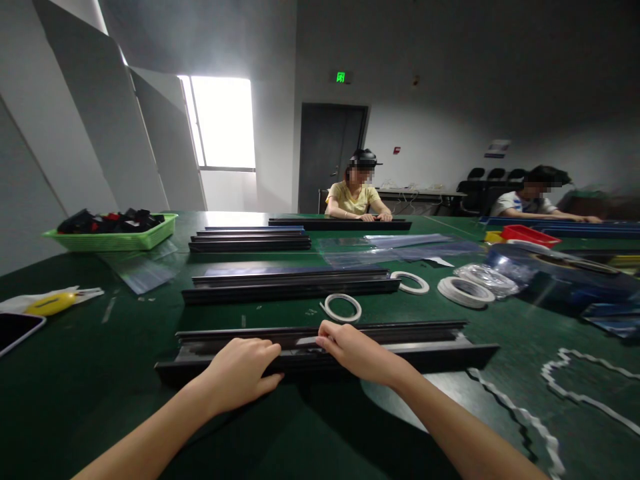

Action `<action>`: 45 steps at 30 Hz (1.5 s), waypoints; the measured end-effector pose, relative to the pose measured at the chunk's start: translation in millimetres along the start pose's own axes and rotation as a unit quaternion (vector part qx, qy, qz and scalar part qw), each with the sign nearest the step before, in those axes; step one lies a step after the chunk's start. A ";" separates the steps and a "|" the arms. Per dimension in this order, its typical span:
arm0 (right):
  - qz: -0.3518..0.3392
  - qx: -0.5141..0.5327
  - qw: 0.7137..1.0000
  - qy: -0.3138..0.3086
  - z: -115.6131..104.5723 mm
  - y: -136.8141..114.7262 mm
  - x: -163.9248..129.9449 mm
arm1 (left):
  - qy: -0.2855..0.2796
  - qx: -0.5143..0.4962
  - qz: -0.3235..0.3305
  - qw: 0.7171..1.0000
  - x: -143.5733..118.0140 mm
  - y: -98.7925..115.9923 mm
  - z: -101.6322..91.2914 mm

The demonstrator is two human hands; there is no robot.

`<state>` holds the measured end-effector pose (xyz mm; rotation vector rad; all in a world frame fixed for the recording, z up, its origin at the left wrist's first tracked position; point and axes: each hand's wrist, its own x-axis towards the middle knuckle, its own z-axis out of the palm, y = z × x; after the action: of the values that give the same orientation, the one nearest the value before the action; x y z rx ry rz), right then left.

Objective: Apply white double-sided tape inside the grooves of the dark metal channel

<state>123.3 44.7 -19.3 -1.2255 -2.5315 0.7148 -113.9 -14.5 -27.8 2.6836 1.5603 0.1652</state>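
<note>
A long black channel-shaped profile (430,359) lies crosswise on the table in front of me. My left hand (241,375) is closed over its near wall, fingers reaching inside and thumb on the front face. Right of it, my right hand (361,352) pinches at the channel, its fingertips at the end of a short pale strip (306,341). That strip lies along the inside of the profile, partly hidden by the fingers. Just behind the profile rests a roll of white tape (343,308).
More black profiles (295,287) lie farther back. White tape rolls (465,293) and clear plastic film (400,247) are at right. Crinkled white strips (520,407) trail at front right. Left are a green basket (115,241), yellow cutter (53,303) and phone (17,331). Two people work beyond.
</note>
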 end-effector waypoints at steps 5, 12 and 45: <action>0.002 0.001 1.000 -0.004 -0.3 1.0 0.6 | 0.000 0.005 -0.002 1.000 -0.8 -0.5 1.0; 0.006 -0.036 0.999 -0.003 1.6 1.3 0.7 | -0.003 0.006 -0.003 1.000 0.0 -0.8 0.6; 0.005 -0.014 1.000 -0.003 -0.2 -1.0 0.6 | -0.008 0.005 -0.002 1.000 -0.4 0.8 -1.7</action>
<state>122.4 44.7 -18.6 -1.2476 -2.5500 0.6878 -113.5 -15.3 -26.1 2.6826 1.5667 0.1349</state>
